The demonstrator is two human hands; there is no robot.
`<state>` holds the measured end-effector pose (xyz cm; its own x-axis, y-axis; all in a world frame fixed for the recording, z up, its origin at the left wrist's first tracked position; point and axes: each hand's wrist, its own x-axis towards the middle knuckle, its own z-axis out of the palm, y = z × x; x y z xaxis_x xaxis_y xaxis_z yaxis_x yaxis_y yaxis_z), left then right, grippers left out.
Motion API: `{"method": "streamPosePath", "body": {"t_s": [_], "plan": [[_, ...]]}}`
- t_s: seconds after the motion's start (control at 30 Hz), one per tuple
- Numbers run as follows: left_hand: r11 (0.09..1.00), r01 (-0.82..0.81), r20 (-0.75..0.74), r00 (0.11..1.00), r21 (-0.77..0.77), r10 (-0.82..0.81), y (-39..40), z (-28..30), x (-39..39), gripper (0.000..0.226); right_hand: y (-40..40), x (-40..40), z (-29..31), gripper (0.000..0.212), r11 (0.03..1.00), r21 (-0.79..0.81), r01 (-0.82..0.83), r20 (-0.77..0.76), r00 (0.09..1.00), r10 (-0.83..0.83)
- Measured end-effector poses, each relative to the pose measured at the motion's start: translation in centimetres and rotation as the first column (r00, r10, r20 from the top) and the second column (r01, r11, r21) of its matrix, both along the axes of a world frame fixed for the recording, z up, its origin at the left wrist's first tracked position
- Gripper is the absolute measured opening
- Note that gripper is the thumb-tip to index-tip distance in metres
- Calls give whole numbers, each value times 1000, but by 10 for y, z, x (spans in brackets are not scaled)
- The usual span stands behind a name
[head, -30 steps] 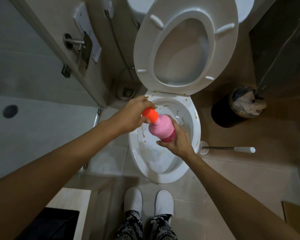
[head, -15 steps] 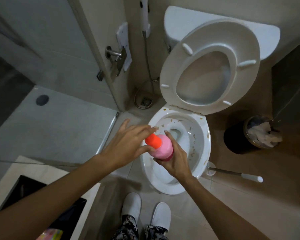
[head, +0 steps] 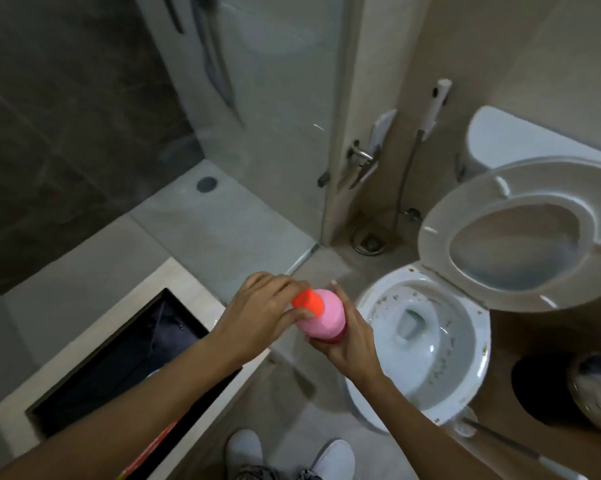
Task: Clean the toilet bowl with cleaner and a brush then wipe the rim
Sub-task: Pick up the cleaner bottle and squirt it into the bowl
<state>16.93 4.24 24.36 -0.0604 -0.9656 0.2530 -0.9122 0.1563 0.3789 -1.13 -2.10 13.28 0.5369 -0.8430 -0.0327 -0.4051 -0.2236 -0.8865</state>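
I hold a pink cleaner bottle (head: 325, 320) with an orange cap (head: 307, 302) upright, to the left of the toilet. My right hand (head: 351, 336) grips the bottle's body from the right and below. My left hand (head: 262, 315) has its fingers closed around the cap. The white toilet bowl (head: 465, 344) stands open at the right, with brown specks on its inside and rim. Its seat and lid (head: 521, 233) are raised against the tank. A toilet brush (head: 500, 438) with a grey handle lies on the floor by the bowl's right side.
A black waste bin (head: 548, 389) with paper in it stands at the right edge. A dark sunken basin in a pale counter (head: 184, 275) lies at the lower left. A glass shower screen (head: 257, 116) and a bidet sprayer (head: 436, 105) are behind. My white slippers (head: 243, 448) are below.
The view has swung left, so the toilet now sits at the right. The bottle and both hands have moved off the bowl to its left. My left hand has closed on the cap.
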Motion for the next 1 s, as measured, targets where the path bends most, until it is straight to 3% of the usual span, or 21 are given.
{"method": "streamPosePath", "body": {"t_s": [0.07, 0.1, 0.3, 0.47, 0.57, 0.77, 1.0], "plan": [[1000, -8, -107, 994, -10, 7, 17, 0, 18, 30, 9, 22, 3, 102, 999, 18, -36, 5, 999, 36], [1000, -12, -134, 991, -9, 11, 27, -1, 27, 39, 14, 33, 4, 104, 998, 29, -51, 0, 999, 51], [973, -201, -171, 961, 112, 218, 85, 13, 80, 48, 53, 93, 4, 100, 991, 41, -126, -19, 992, 127], [969, -216, -168, 958, 117, 234, 132, 16, 131, 28, 95, 151, 1, 97, 967, 62, -246, -35, 968, 249], [944, -260, -246, 919, 202, 306, 166, 7, 162, 39, 118, 183, -2, 95, 948, 70, -311, -36, 949, 314], [865, -372, -164, 882, 336, 443, 197, -2, 216, 70, 155, 245, -20, 102, 931, 80, -355, -53, 932, 360], [834, -436, -178, 841, 339, 512, 186, -23, 256, 39, 173, 299, -53, 97, 962, 74, -264, 57, 964, 260]]}}
